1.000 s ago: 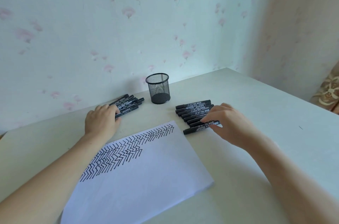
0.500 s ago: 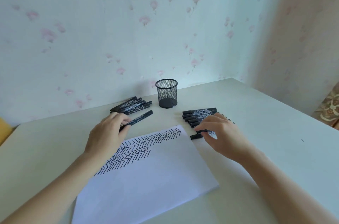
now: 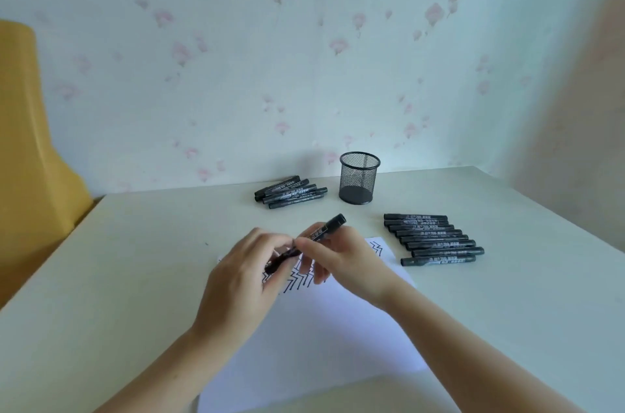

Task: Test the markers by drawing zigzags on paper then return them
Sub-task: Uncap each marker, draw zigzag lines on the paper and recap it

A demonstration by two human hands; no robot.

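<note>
HANDS: your left hand [image 3: 247, 274] and right hand [image 3: 341, 260] both pinch one marker [image 3: 314, 236] (fingers curled) | PLACE: above the paper [image 3: 321, 338], nearer you than the mesh cup [image 3: 359, 179]

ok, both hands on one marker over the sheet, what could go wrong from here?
1. Both hands, left hand and right hand, hold the marker above the paper; uncapping could jerk and leave a stray mark on the zigzags.
2. Two loose marker piles, left pile and right row, look alike; tested and untested could get mixed.
</note>
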